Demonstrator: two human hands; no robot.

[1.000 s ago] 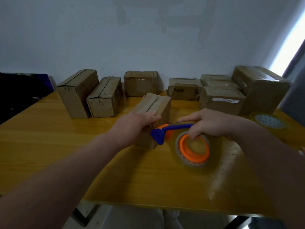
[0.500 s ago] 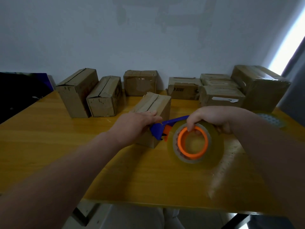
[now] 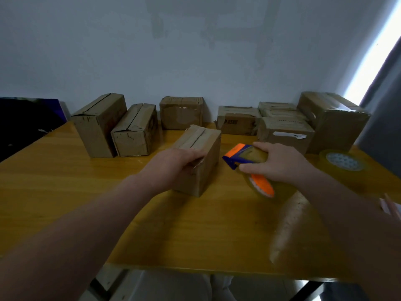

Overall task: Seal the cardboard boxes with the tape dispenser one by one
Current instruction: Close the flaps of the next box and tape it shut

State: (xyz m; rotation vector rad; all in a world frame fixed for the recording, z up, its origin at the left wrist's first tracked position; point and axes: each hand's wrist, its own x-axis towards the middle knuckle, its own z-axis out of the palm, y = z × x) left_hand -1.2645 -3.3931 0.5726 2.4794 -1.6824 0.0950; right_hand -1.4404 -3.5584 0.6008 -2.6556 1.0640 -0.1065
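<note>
Looking down from head height at a glossy yellow wooden table set against a pale grey wall, with two bare forearms reaching forward

Near the middle of the table stands a small brown cardboard box, its long side running away from the viewer and a dark seam showing between its top flaps. The left hand rests palm down on the near end of the box top, fingers fairly straight and close together, pressing on the cardboard rather than wrapping round it.

Just beside the box on its right, the right hand grips a blue and orange plastic tape dispenser loaded with a roll of clear tape. Fingers and thumb curl round the roll, and the blue front end points toward the box without touching it. Whether the dispenser is lifted off the table cannot be told.

Along the back edge stand more brown cardboard boxes: two long ones at the left, one in the centre, and a cluster at the right. A spare roll of clear tape lies flat at the far right
</note>
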